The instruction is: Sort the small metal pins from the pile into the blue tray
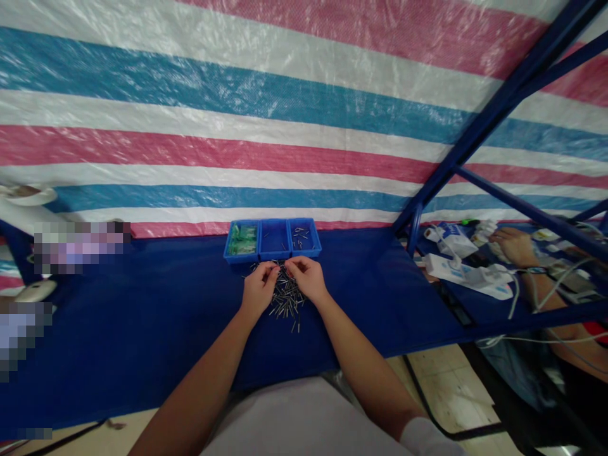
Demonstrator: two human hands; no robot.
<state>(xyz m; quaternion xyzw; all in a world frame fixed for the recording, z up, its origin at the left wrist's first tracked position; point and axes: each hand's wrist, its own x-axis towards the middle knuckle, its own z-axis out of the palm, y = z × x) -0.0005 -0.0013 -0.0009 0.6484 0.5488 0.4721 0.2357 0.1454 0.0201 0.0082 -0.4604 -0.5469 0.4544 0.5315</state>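
Note:
My left hand [259, 288] is closed in a pinch at the left side of a pile of thin metal pins [287, 305]. Opposite it, my right hand [308, 278] pinches with thumb and forefinger above the pile's far end. Whatever lies between the fingertips of either hand is too small to make out. Just beyond the hands stand three joined blue bins [241, 258]. Green-looking small packets [244, 239] fill the left one, a few pins lie in the middle one, and several short metal pieces [300, 238] lie in the right one.
The pile and bins rest on a blue-covered table [156, 316]. A striped plastic sheet [266, 145] hangs behind. To the right are a blue metal frame [468, 139], a white power strip [468, 275] with cables, and another person's hand [515, 246]. Blurred-out shapes stand at left.

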